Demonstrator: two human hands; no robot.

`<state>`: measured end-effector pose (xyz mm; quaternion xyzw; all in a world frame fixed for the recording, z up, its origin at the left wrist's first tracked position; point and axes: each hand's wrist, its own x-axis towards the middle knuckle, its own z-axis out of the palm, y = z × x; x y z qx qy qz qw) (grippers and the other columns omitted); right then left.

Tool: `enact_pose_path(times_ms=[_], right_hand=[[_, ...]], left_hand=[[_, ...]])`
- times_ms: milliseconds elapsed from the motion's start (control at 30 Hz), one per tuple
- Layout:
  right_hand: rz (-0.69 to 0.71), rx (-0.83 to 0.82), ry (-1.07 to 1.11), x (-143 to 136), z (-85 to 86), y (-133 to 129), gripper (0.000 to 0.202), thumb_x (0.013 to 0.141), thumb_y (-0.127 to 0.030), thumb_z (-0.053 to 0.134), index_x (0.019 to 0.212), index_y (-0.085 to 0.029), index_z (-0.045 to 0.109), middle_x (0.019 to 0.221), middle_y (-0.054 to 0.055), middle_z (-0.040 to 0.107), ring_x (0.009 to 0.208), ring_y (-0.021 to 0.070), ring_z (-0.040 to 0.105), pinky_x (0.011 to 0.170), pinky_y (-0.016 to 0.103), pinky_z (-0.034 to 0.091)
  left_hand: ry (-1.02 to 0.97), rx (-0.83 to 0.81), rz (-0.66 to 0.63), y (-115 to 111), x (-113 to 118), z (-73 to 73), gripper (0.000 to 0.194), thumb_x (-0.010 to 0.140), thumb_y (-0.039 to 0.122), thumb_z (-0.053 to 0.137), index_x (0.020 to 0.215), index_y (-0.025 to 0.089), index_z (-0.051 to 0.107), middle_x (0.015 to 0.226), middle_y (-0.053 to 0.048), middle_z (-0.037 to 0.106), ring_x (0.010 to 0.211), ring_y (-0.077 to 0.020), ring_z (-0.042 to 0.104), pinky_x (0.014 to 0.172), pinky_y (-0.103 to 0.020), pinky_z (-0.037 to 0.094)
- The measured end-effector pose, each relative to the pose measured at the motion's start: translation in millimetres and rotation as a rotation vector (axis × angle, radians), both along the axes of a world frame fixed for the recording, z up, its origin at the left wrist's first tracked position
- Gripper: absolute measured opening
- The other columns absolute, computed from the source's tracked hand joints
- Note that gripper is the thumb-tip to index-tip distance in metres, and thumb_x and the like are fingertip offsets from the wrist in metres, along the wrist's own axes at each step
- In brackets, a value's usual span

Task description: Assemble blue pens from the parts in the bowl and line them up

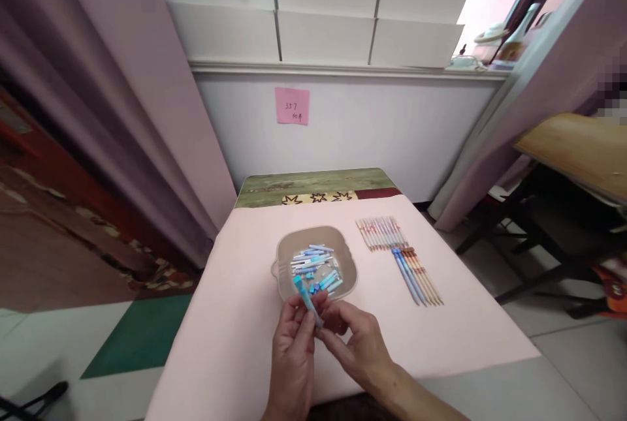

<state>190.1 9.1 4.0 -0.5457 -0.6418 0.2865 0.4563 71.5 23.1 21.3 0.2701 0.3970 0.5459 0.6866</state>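
Just on the near side of the beige basin (281,246), the left hand (295,343) pinches a blue pen (305,296), best held steady and aligned while the right hand (356,343) pinches its lower end.

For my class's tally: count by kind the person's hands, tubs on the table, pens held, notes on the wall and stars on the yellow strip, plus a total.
Hands: 2 (left hand, right hand)
Tub: 1
Held pen: 1
Note: 1
Stars: 3
Total: 8

Blue pen (304,294) in left hand (295,343), right hand (359,341) at end
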Motion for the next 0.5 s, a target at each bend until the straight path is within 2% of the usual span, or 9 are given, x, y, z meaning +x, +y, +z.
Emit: enact_pose_path(times_ms=[200, 500], right_hand=[[-0.046, 0.077, -0.06, -6.8, -10.2, -11.6, 0.004, 0.08, -0.02, 0.058, 0.076, -0.021, 0.057, 0.068, -0.001, 0.06, 0.06, 0.0126, 0.054, 0.057, 0.023, 0.042], [-0.013, 0.1, -0.094, -17.5, -21.5, -21.9, 0.006, 0.079, -0.017, 0.058, 0.083, -0.021, 0.059, 0.07, 0.0, 0.061, 0.061, 0.013, 0.055, 0.058, 0.022, 0.044]], left_hand=[[-0.023, -0.028, 0.029, -8.6, 1.1, -1.8, 0.035, 0.07, 0.034, 0.075, 0.101, 0.02, 0.063, 0.105, -0.009, 0.071, 0.108, -0.0271, 0.062, 0.088, -0.036, 0.051], [-0.005, 0.007, 0.066, -24.2, -10.1, -21.0, 0.034, 0.072, 0.033, 0.074, 0.101, 0.02, 0.062, 0.104, -0.008, 0.07, 0.105, -0.0264, 0.062, 0.088, -0.036, 0.05]])
